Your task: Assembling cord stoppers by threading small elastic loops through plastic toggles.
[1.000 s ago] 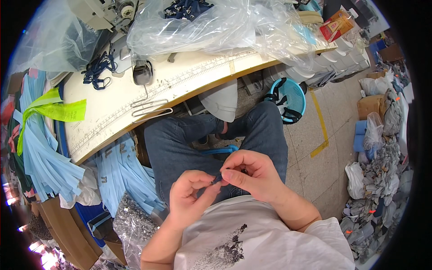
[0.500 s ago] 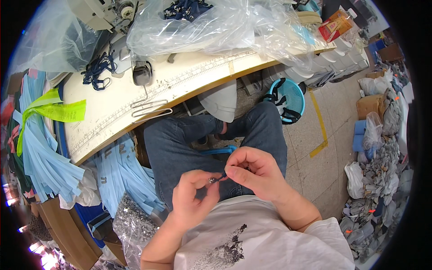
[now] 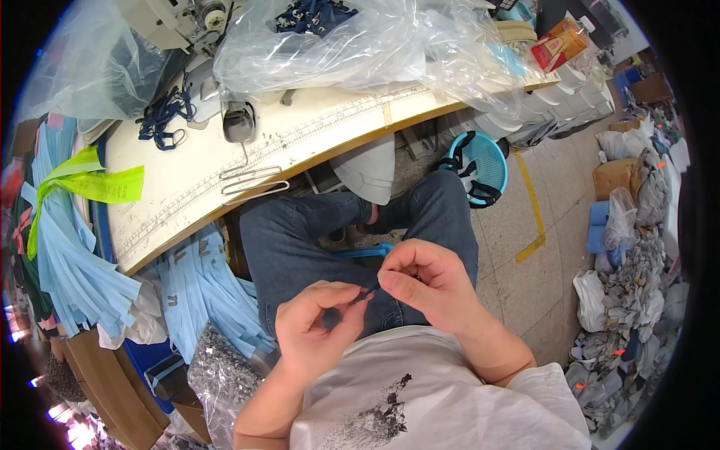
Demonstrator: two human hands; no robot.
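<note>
Above my lap, both hands pinch a short, dark, narrow strap (image 3: 368, 292); its material is too small to make out. My left hand (image 3: 313, 324) grips the lower left end between thumb and forefinger. My right hand (image 3: 433, 289) is closed on the upper right end, thumb against forefinger, hiding much of it. On the white table beyond my knees lies a tangle of navy straps (image 3: 161, 118). More navy pieces with small shiny bits (image 3: 313, 15) lie by the clear plastic sheeting (image 3: 360, 56).
A sewing machine (image 3: 161, 22) stands on the table (image 3: 300, 127), whose edge curves above my knees. A bent wire holder (image 3: 251, 180) sits at that edge. Light blue fabric strips (image 3: 64, 240) hang at left. A turquoise basket (image 3: 484, 161) stands on the floor; grey scraps (image 3: 626, 322) pile up at right.
My left hand has shifted slightly left and its fingers have rolled over the strap's end. A shiny metal bit seen at those fingertips earlier is now hidden. My right hand has barely moved.
</note>
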